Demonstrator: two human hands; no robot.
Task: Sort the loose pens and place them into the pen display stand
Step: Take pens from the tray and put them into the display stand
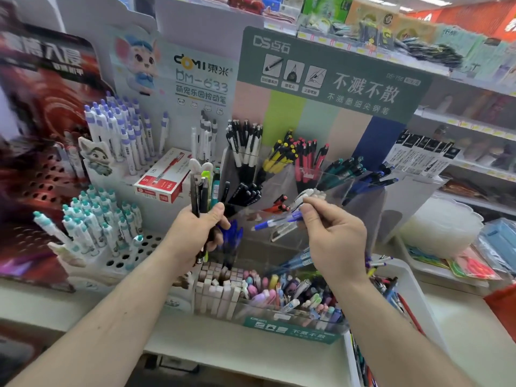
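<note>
Fingers (216, 216) of the left hand (192, 236) are curled round a bundle of pens (202, 191), held upright with the caps above the fist; one pen carries a white rabbit-ear topper, another a yellow-green clip. At far left stands a red perforated display (42, 174) with blurred white characters. Next to it, a white perforated stand (131, 255) holds white pens with purple caps (122, 135) in the upper rows and white pens with teal caps (92, 216) in the lower rows; its backboard (195, 79) reads "DOMI 東米" and "DM-633" beside a cartoon mouse. A red and white pen box (164, 177) lies on this stand. The pen display stand (329, 79) at centre has a green header marked "DS", "不溅不散" and "DS-758"; its clear compartments hold black-and-white, yellow, red, teal and blue pens in separate groups. In front of the middle compartments, the right hand (335, 238) pinches a blue pen (276, 222) between thumb and fingertips, the pen lying roughly level with its tip pointing left. Below, a clear tray (290, 322) labelled "不溅不散" holds mixed pastel pens. A white basket (413, 291) of loose pens sits at lower right on the bench (251, 347).
</note>
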